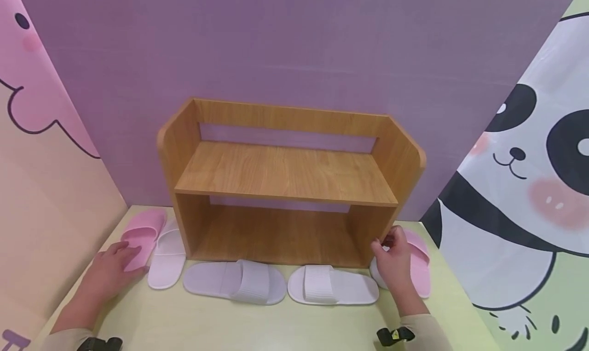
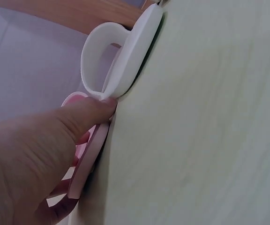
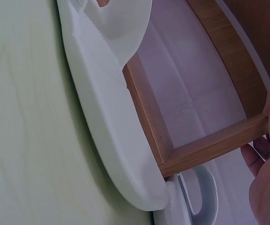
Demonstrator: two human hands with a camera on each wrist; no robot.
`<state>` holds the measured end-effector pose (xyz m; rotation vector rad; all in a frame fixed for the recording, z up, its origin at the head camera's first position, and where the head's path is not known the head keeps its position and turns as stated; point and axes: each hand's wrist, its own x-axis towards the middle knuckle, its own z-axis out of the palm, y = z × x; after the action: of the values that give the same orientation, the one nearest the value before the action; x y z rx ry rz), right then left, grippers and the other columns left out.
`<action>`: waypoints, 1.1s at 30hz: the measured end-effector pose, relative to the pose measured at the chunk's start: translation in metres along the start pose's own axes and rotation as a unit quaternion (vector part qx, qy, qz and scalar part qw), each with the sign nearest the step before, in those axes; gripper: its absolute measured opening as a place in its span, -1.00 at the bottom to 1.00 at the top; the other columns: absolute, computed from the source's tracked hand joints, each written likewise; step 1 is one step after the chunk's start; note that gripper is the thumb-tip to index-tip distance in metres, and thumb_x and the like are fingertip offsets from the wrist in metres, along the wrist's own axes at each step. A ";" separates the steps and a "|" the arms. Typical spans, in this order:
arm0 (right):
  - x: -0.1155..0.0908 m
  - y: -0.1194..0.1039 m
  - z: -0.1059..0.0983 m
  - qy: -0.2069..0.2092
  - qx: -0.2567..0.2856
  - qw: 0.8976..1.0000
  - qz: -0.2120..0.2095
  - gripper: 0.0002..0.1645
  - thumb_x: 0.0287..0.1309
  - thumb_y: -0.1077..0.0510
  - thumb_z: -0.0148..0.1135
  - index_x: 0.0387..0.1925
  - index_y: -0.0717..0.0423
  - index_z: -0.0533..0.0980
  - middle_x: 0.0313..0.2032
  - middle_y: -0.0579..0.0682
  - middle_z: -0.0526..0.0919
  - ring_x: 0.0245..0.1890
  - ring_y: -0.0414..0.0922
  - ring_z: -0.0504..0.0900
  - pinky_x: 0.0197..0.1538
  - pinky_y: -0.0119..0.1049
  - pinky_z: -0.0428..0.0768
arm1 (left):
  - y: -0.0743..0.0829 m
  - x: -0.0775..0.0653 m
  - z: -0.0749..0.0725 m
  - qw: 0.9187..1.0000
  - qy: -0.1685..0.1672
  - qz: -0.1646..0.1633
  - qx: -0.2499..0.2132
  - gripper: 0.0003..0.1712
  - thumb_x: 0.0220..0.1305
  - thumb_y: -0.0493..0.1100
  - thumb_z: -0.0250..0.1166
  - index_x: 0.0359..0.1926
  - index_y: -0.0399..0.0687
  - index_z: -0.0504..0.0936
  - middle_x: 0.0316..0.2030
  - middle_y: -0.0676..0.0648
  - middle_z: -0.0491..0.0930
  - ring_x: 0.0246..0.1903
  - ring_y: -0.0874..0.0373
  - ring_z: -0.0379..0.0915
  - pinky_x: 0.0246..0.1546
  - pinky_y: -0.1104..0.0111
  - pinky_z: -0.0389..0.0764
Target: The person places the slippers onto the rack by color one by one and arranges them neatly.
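A small two-tier wooden shelf [image 1: 285, 172] stands against the purple wall in the head view. At its far left, my left hand [image 1: 108, 272] grips the heel end of a pink slipper [image 1: 146, 222], thumb on one side edge and fingers on the other. That thumb also lies against the white slipper [image 1: 166, 269] alongside. My right hand [image 1: 397, 261] pinches the front edge of the shelf's right side panel [image 3: 214, 143] between thumb and fingers. Behind this hand are another pink slipper [image 1: 420, 272] and a partly hidden white slipper [image 1: 378, 275].
Two white slippers lie sideways along the shelf's front, one left [image 1: 211, 279] and one right [image 1: 354, 287]. The pale wooden tabletop [image 1: 257, 330] extends toward me. Printed side walls, one with a panda [image 1: 520, 187], close in both sides.
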<state>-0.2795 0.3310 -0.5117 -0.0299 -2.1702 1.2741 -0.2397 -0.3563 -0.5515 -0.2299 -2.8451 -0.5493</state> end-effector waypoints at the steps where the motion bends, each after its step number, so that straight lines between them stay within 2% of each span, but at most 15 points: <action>1: 0.000 0.000 0.000 0.000 -0.003 1.000 0.003 -0.75 0.33 0.44 0.30 -0.02 0.27 0.48 -0.05 0.12 0.69 -0.13 -0.21 0.61 -0.04 -0.57 0.56 | 0.001 0.000 0.000 1.000 0.002 0.001 0.000 -0.22 0.35 0.06 0.53 0.33 -0.47 0.60 0.34 -0.63 0.40 0.21 -0.78 0.33 0.17 -0.51 0.45; 7: -0.001 -0.002 0.002 0.000 -0.004 1.000 0.014 -0.74 0.35 0.41 0.31 -0.01 0.24 0.48 -0.03 0.12 0.70 -0.11 -0.22 0.61 -0.05 -0.61 0.56 | 0.004 -0.001 0.001 1.000 0.013 0.005 0.007 -0.24 0.35 0.02 0.53 0.32 -0.48 0.61 0.31 -0.66 0.43 0.34 -0.57 0.30 0.28 -0.42 0.31; 10: 0.000 -0.001 0.003 0.005 0.007 1.000 0.010 -0.77 0.33 0.44 0.29 -0.04 0.27 0.49 -0.08 0.15 0.71 -0.16 -0.21 0.63 -0.08 -0.58 0.57 | 0.004 -0.002 0.002 1.000 0.018 0.010 0.012 -0.25 0.34 0.01 0.53 0.31 -0.49 0.61 0.28 -0.66 0.48 0.35 -0.54 0.28 0.26 -0.43 0.30; 14: 0.000 0.002 0.004 0.007 0.015 1.000 0.007 -0.78 0.31 0.46 0.28 -0.06 0.28 0.49 -0.12 0.15 0.70 -0.21 -0.20 0.62 -0.11 -0.56 0.57 | 0.005 -0.003 0.002 1.000 0.009 0.004 0.019 -0.25 0.36 0.02 0.51 0.31 -0.51 0.60 0.22 -0.62 0.56 0.36 -0.54 0.27 0.25 -0.45 0.31; 17: -0.001 0.003 0.005 0.007 0.018 1.000 0.007 -0.78 0.31 0.46 0.29 -0.07 0.28 0.50 -0.13 0.13 0.70 -0.22 -0.19 0.62 -0.13 -0.55 0.57 | 0.006 -0.003 -0.001 1.000 0.005 0.005 0.031 -0.26 0.36 0.03 0.51 0.28 -0.51 0.62 0.17 -0.60 0.61 0.31 -0.55 0.37 0.22 -0.45 0.38; 21: -0.001 0.004 0.005 0.007 0.025 1.000 0.009 -0.78 0.30 0.47 0.29 -0.08 0.28 0.50 -0.13 0.13 0.70 -0.22 -0.18 0.62 -0.12 -0.55 0.57 | 0.012 -0.002 -0.008 0.999 0.009 0.012 0.042 -0.30 0.31 -0.01 0.55 0.21 -0.52 0.66 0.12 -0.62 0.61 0.15 -0.61 0.52 0.12 -0.46 0.52; 24: 0.000 0.004 0.005 0.005 0.026 1.000 0.012 -0.78 0.30 0.46 0.28 -0.07 0.28 0.49 -0.12 0.14 0.70 -0.20 -0.17 0.62 -0.12 -0.55 0.57 | 0.013 -0.001 -0.010 0.999 0.011 0.002 0.033 -0.34 0.32 -0.06 0.51 0.21 -0.54 0.65 0.13 -0.65 0.58 0.13 -0.65 0.52 0.12 -0.48 0.51; 28: 0.000 0.002 0.005 0.007 0.029 0.999 0.014 -0.78 0.29 0.47 0.29 -0.10 0.27 0.48 -0.16 0.08 0.68 -0.22 -0.16 0.61 -0.15 -0.53 0.57 | 0.011 -0.002 -0.005 0.999 0.042 -0.014 0.001 -0.36 0.32 -0.10 0.45 0.23 -0.54 0.65 0.18 -0.66 0.54 0.18 -0.67 0.46 0.18 -0.51 0.43; 33: 0.000 0.000 0.003 0.014 0.036 0.999 0.006 -0.78 0.27 0.47 0.32 -0.11 0.28 0.49 -0.21 0.06 0.68 -0.27 -0.19 0.59 -0.20 -0.53 0.56 | 0.016 -0.003 -0.005 0.994 0.100 -0.028 -0.037 -0.39 0.30 -0.09 0.44 0.22 -0.48 0.67 0.24 -0.59 0.51 0.12 -0.69 0.36 0.12 -0.40 0.37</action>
<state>-0.2807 0.3284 -0.5131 -0.0312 -2.1023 1.3492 -0.2324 -0.3441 -0.5429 -0.1016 -2.6460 -0.6505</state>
